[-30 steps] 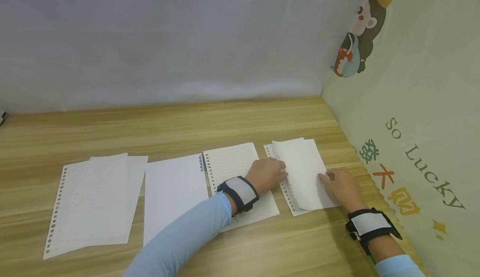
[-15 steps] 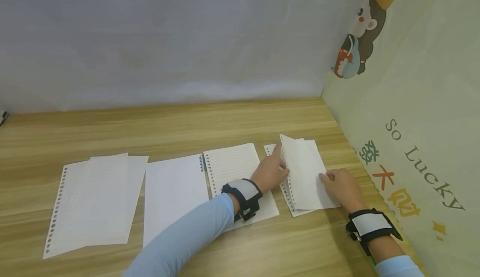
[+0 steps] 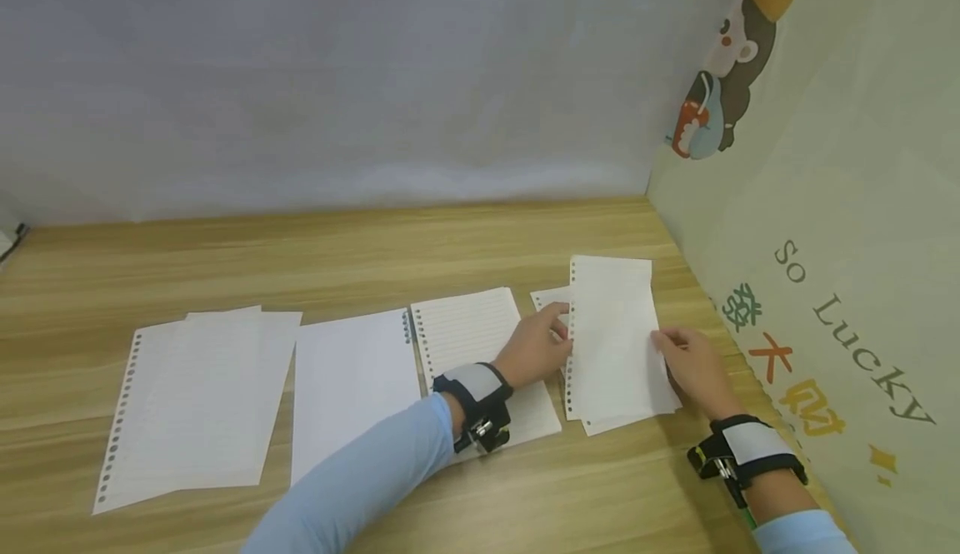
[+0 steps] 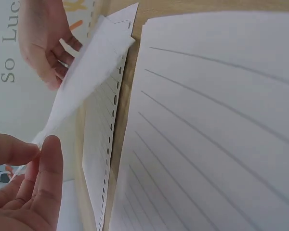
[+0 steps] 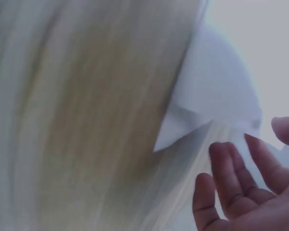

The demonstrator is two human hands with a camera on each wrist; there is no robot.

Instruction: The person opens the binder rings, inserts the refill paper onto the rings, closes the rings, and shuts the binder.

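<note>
A white loose-leaf sheet (image 3: 611,337) with punched holes down its left side is raised and tilted above another punched sheet (image 3: 552,296). My left hand (image 3: 536,344) pinches its punched edge between thumb and fingers, clear in the left wrist view, where the left hand (image 4: 29,187) is at lower left. At the sheet's opposite edge is my right hand (image 3: 697,371). The right wrist view shows the right hand (image 5: 250,192) with thumb and fingers apart, fingertips right by the paper's edge (image 5: 216,82).
Left of the raised sheet lies an open ring-bound notebook, with a lined page (image 3: 465,321) and a blank white page (image 3: 352,379). Farther left, overlapping loose sheets (image 3: 195,404) rest on the wooden table (image 3: 337,262). A decorated wall (image 3: 847,204) borders the right side.
The top sheet has been lifted from the stack by its punched edge and shifted slightly up in the head view. My left hand now pinches that edge; the right hand moved slightly right.
</note>
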